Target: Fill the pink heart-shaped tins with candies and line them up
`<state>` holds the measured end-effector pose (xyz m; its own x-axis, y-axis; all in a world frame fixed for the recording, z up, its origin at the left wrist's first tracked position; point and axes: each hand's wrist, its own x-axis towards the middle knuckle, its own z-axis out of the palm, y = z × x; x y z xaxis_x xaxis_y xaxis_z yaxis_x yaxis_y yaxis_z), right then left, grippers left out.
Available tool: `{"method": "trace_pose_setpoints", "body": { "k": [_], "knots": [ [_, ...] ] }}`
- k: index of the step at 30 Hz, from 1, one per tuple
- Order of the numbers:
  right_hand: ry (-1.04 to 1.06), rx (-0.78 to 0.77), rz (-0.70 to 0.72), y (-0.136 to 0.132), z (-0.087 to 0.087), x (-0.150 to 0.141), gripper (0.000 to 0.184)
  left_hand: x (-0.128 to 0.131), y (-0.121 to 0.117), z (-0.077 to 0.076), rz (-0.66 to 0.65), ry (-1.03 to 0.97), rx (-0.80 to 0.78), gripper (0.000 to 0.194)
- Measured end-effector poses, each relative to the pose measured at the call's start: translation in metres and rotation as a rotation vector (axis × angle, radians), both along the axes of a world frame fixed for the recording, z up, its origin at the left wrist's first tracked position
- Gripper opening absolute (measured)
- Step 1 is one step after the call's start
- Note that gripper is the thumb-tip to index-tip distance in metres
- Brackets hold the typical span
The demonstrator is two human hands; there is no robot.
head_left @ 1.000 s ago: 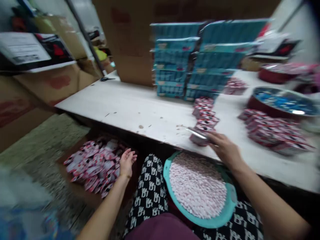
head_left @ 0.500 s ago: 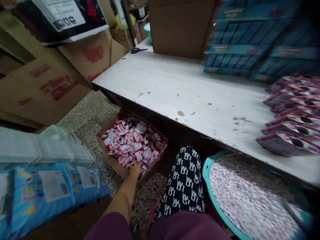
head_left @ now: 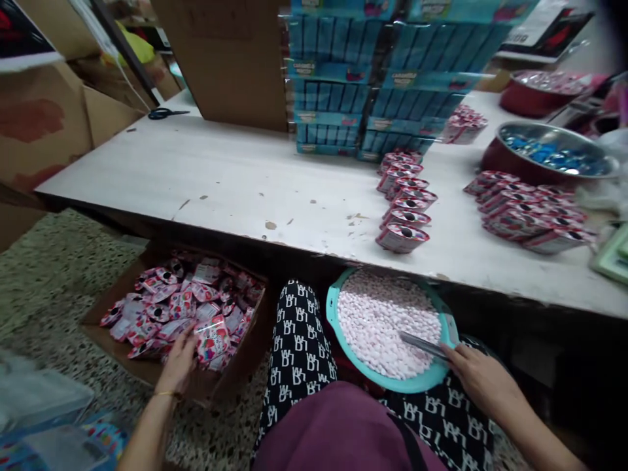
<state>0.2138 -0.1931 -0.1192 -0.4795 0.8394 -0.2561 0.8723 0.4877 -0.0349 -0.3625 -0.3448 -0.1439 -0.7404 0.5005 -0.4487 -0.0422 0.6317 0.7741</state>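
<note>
One pink and red pouch (head_left: pixel 213 339) lies uppermost on the heap of similar pouches (head_left: pixel 161 311) inside an open cardboard box (head_left: pixel 110 347), which stands on the floor (head_left: pixel 53 281). The left hand (head_left: pixel 179 363) reaches over the near side of this box, and its fingers touch the left edge of the pouch; whether they pinch it, one cannot tell. The right hand (head_left: pixel 478 376) grips the end of a narrow metal tool (head_left: pixel 424 343), with the fingers closed around it. The tool extends over the rim of a turquoise basin (head_left: pixel 380 379), and its tip is at the small whitish pieces (head_left: pixel 387 327) that fill it. The basin is at the person's lap, beside the left leg in patterned trousers (head_left: pixel 297 347). Beyond, on the white table (head_left: pixel 235 183), a row of upright pouches (head_left: pixel 405 206) stands in front of stacked blue packages (head_left: pixel 333 78).
</note>
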Motion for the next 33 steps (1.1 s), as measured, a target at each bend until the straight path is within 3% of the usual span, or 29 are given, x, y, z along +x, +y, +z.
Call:
{"method": "trace_pose_setpoints", "body": {
  "k": [3, 7, 9, 12, 16, 20, 26, 30, 33],
  "knots": [
    [0.123, -0.02, -0.065, 0.002, -0.02, -0.037, 0.035, 0.055, 0.02, 0.042, -0.065, -0.357, 0.25, 0.047],
    [0.381, -0.09, -0.251, 0.007, -0.047, -0.082, 0.029, 0.15, 0.046, 0.069, -0.363, -0.621, 0.202, 0.051],
    [0.444, -0.111, -0.26, 0.01, -0.053, -0.083, 0.028, 0.186, 0.057, 0.073, -0.543, -0.64, 0.167, 0.057],
    [0.554, -0.148, -0.248, 0.013, -0.049, -0.069, 0.029, 0.218, 0.079, 0.079, -0.762, -0.45, 0.221, 0.065],
    [0.702, -0.16, -0.212, 0.016, -0.02, -0.048, 0.032, 0.248, 0.117, 0.081, -0.924, 0.057, 0.266, 0.056],
    [0.723, -0.152, -0.135, 0.02, 0.029, -0.037, 0.033, 0.278, 0.147, 0.066, -1.06, 0.446, 0.362, 0.034],
    [0.331, -0.044, -0.007, 0.025, 0.095, -0.042, 0.028, 0.308, 0.16, 0.044, -1.217, 0.628, 0.402, 0.043],
    [0.061, 0.035, 0.082, 0.026, 0.114, -0.06, 0.018, 0.316, 0.16, 0.04, -1.259, 0.64, 0.377, 0.048],
    [0.013, 0.101, 0.161, 0.025, 0.121, -0.078, 0.018, 0.316, 0.16, 0.035, -1.246, 0.621, 0.404, 0.054]
  ]
}}
